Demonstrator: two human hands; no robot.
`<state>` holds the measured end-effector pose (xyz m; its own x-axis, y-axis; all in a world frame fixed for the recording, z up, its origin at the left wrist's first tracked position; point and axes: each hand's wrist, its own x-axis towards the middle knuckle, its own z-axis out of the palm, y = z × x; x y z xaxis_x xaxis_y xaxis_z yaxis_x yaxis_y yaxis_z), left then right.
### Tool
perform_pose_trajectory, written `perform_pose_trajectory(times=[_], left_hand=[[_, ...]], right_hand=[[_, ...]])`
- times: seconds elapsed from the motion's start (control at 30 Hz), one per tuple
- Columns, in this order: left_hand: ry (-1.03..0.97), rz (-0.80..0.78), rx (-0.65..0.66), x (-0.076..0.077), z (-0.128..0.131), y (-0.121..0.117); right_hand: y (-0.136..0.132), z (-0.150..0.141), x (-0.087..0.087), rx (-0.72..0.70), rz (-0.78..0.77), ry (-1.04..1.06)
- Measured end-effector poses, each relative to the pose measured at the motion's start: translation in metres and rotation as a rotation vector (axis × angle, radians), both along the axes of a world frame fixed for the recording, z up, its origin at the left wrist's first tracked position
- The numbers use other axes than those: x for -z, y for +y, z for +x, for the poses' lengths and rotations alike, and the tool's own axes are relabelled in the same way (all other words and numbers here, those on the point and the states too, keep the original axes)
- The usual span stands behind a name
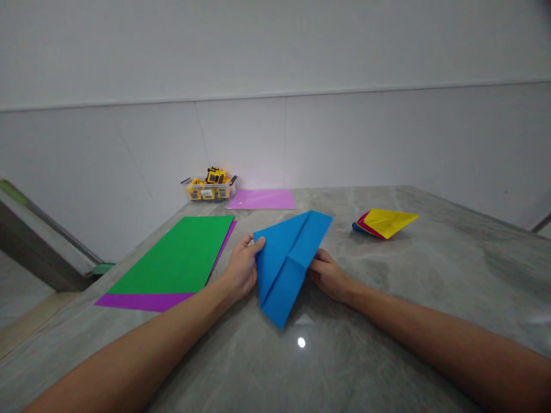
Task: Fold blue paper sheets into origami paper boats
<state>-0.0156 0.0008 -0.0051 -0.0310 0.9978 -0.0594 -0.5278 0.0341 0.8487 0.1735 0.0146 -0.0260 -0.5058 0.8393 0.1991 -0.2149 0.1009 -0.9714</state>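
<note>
A folded sheet of blue paper (282, 261) is held tilted above the grey tabletop, with crease lines and a folded strip running across it. My left hand (244, 265) pinches its left corner, thumb on the front face. At the right edge, my right hand (328, 275) grips the paper from behind; some of its fingertips are hidden by the sheet. To the right lies a stack of folded paper pieces (387, 222), yellow on top, with red and blue layers showing at its left end.
Left of my hands lie a green sheet (172, 258) and purple paper (144, 302) partly under it. Farther back are pink-purple paper (262, 199) and a clear plastic box (209, 190) of yellow toy vehicles. A wall bounds the grey marbled table (430, 275).
</note>
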Motion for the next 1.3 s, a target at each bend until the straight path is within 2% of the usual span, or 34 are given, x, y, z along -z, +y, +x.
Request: perform_pose_trajectory(times=[0.07,0.13,0.23,0.3,0.4,0.63,0.93,1.03,1.13,1.2,1.3], left_hand=[[-0.052,0.020,-0.158,0.000,0.001,0.005],[-0.057,0.068,-0.198,-0.001,0.002,0.006],[0.003,0.125,-0.099,-0.001,0.006,0.001],[0.079,0.106,-0.022,-0.002,0.006,-0.003],[0.198,0.071,0.077,-0.003,-0.002,-0.003],[0.393,0.104,0.378,-0.004,-0.021,0.005],[0.376,0.135,0.394,-0.007,-0.024,0.003],[0.404,0.087,0.575,-0.007,-0.026,0.000],[0.432,0.049,0.727,-0.004,-0.026,-0.002],[0.455,0.064,0.717,-0.003,-0.026,-0.002],[0.486,0.079,0.683,-0.003,-0.026,-0.002]], right_hand=[[-0.005,-0.003,-0.002,-0.118,-0.121,0.106],[-0.008,-0.005,-0.005,-0.142,-0.186,0.147],[-0.007,-0.007,-0.008,0.049,-0.194,0.090],[-0.004,-0.006,-0.009,0.174,-0.212,0.071],[-0.001,-0.001,-0.013,0.231,-0.276,0.056],[-0.002,0.008,-0.026,0.135,-0.381,0.034],[-0.002,0.011,-0.027,0.098,-0.314,0.049],[-0.002,0.013,-0.024,0.061,-0.308,0.025],[0.000,0.014,-0.020,-0.045,-0.319,0.016],[0.001,0.014,-0.018,-0.090,-0.317,0.018],[0.002,0.015,-0.018,-0.086,-0.307,0.007]])
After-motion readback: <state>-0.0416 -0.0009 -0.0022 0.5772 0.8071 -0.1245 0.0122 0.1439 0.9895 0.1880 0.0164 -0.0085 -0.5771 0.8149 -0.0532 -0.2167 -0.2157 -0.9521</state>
